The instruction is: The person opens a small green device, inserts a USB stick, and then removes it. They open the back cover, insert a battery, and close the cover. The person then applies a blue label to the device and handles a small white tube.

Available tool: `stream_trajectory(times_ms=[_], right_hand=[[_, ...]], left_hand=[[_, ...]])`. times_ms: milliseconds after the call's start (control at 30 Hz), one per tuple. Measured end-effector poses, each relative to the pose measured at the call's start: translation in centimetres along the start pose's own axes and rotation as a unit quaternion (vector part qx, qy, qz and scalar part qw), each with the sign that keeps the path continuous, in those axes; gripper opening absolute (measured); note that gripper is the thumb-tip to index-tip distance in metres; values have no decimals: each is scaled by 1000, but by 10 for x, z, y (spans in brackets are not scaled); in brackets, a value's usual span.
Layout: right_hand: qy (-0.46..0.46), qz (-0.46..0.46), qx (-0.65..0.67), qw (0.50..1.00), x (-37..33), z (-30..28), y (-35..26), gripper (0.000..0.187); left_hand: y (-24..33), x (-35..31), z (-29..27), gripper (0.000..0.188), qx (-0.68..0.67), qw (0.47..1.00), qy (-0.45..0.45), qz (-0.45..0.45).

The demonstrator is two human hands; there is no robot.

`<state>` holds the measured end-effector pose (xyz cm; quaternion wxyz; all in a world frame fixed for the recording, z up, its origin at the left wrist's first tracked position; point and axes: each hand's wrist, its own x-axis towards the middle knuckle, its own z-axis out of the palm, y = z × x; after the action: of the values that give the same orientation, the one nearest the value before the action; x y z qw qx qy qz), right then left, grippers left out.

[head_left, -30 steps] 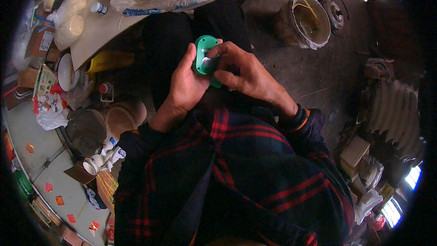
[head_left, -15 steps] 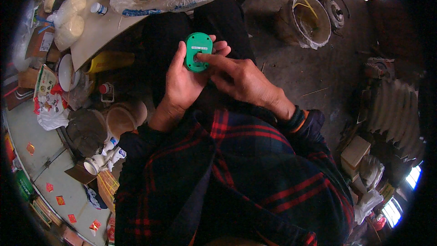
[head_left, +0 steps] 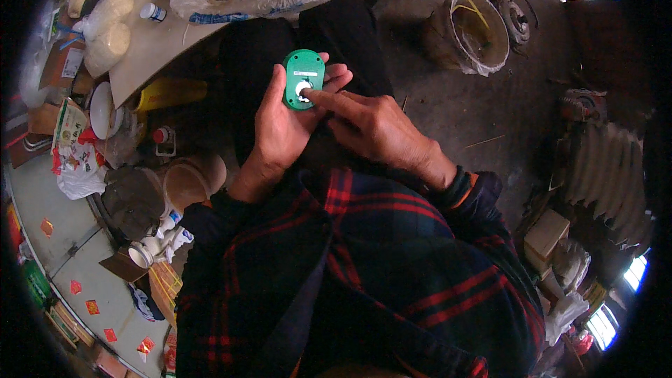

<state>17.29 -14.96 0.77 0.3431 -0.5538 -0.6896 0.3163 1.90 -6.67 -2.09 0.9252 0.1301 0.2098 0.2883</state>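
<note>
A cluttered workshop floor fills the head view, with a bucket [head_left: 474,31] at upper right. At upper centre your left hand [head_left: 280,126] cradles the green oval device [head_left: 303,78] steady (face up), so your right hand [head_left: 371,126] can press one fingertip on its white button.

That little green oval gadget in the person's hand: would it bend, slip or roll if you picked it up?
The green oval device looks like rigid plastic, so probably stiff. It sits easily in the left hand, suggesting it is light. Its flat, rounded form seems unlikely to roll, though smooth enough to slip.
</note>
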Motion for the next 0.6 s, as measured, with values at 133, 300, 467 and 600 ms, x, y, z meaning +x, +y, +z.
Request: stream_trajectory(times_ms=[133,300,467,600], right_hand=[[0,-10,18,1000,4,0,6,54],[6,95,223,970,5,-10,11,36],[64,134,304,941,13,-17,15,17],[47,122,341,931,20,-13,14,14]], left_hand=[[0,2,0,63,-12,1000,-12,-15],[2,2,2,59,-33,999,-8,-25],[1,2,-2,53,-35,999,3,-25],[-2,3,-9,50,-63,996,-35,-45]])
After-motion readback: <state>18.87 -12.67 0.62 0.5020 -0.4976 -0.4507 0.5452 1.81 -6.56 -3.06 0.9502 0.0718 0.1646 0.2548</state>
